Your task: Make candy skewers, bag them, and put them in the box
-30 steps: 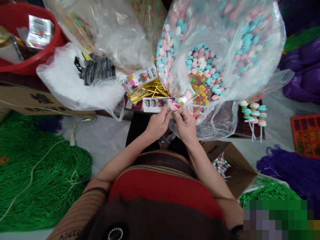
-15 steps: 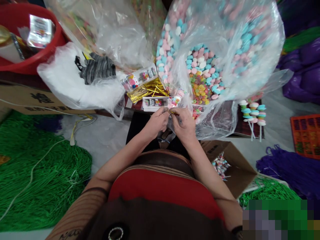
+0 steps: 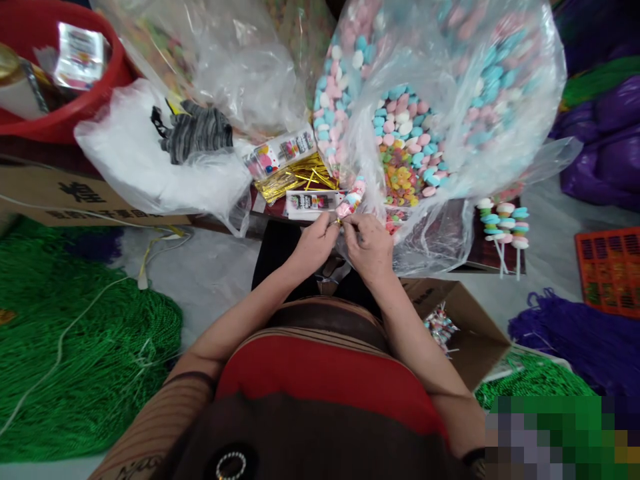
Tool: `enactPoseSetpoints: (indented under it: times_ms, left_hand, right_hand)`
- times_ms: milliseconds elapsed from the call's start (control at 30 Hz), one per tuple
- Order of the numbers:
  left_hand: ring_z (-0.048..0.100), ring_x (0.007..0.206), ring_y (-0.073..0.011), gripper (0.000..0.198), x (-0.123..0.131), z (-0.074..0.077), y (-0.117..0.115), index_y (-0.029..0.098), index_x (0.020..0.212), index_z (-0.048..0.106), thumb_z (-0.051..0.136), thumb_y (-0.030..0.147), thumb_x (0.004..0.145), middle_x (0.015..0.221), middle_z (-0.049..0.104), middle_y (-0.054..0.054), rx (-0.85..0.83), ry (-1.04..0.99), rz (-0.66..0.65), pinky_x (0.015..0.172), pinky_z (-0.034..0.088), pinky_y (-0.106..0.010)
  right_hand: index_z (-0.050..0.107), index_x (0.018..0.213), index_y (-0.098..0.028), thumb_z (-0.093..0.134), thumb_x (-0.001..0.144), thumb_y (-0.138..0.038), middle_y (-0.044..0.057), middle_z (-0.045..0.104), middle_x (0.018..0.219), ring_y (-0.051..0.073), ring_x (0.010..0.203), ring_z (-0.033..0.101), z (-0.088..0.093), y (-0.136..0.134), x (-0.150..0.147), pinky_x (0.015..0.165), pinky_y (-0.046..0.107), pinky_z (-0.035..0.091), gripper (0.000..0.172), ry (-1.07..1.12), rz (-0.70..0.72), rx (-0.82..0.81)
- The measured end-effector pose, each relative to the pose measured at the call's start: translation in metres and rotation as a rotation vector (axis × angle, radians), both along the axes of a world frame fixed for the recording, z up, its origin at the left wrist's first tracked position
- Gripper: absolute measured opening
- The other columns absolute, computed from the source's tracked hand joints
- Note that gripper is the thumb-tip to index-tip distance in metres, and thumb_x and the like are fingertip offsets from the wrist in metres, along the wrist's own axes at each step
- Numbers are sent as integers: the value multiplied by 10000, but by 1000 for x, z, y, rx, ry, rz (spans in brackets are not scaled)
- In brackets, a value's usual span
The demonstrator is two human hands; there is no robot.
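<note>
A wrapped candy skewer (image 3: 352, 199), pink, white and blue in a printed clear bag, points up and away from the table's front edge. My left hand (image 3: 319, 240) is closed around its lower end. The fingers of my right hand (image 3: 371, 245) pinch a gold twist tie (image 3: 340, 221) at the gathered neck of the bag. Both hands' fingertips nearly touch there. Just beyond them lie a stack of printed candy bags (image 3: 311, 202) and a pile of gold twist ties (image 3: 295, 179). The skewer's stick is hidden by my fingers.
An open plastic bag of marshmallow candies and gummy rings (image 3: 400, 180) stands at the right. Bare candy skewers (image 3: 505, 223) lie at the table's right end. Below, a cardboard box (image 3: 473, 327) holds wrapped skewers. A red basin (image 3: 117, 67) stands at far left.
The wrapped skewer has turned and shows more clearly above my hands. The gold twist tie has moved from my right fingers' side to the bag's neck between both hands.
</note>
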State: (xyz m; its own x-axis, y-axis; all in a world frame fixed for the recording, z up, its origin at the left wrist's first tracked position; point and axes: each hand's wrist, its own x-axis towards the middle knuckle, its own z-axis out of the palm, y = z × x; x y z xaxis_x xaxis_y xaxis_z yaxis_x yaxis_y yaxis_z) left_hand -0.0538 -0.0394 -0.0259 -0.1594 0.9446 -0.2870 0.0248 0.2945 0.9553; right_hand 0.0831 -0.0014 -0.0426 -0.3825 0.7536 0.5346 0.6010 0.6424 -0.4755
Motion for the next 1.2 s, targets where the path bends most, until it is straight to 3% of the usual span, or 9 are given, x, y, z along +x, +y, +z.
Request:
enactPoseSetpoints:
  times_ms: [200,333,467,600,767,1033,1200]
  left_hand:
    - [422,573,-106,142,-3,-5,1,223,787,480,506,239,926,618,458,56,-27,17,9,626,372,-226]
    - [444,604,-118,171,-3,1,0,222,748,471,515,180,908,631,473,47,8,65,10,650,365,-226]
    - [488,668,-149,172,-3,9,-1,226,757,497,572,142,887,672,515,32,34,224,-8,712,369,-253]
    - [513,694,-160,117,-3,7,0,223,810,547,564,159,906,698,545,26,21,255,-45,733,373,-263]
    - [478,640,-148,133,-3,-2,2,224,808,528,508,199,937,634,487,45,9,169,-59,674,345,-248]
    - [418,581,-126,266,-1,1,3,215,673,443,545,165,913,591,462,40,-6,162,-36,613,294,-249]
    - [371,472,-83,239,2,-3,6,207,681,466,544,168,903,543,418,64,-70,-91,9,524,283,-220]
  right_hand:
    - [714,1030,-207,542,977,-227,108,744,998,245,940,680,-1,-4,-3,865,389,552,181,-61,-17,-67]
    - [717,911,-222,550,962,-227,86,741,918,229,872,675,3,-3,-3,818,366,544,174,-12,-33,-110]
    - [690,807,-225,577,907,-212,42,722,827,192,780,654,11,0,-1,761,333,531,152,73,15,-271]
    - [651,732,-216,578,861,-207,20,677,754,171,715,609,15,0,-1,713,312,497,148,129,-25,-393]
    - [610,707,-215,557,853,-215,3,642,692,160,662,583,15,-4,-3,686,305,479,156,177,-61,-438]
    - [617,745,-219,552,850,-202,26,679,752,173,698,616,15,-7,-2,715,327,513,125,170,-54,-348]
    - [610,756,-222,547,858,-202,28,685,761,170,692,619,15,-9,0,705,324,524,122,174,-50,-323]
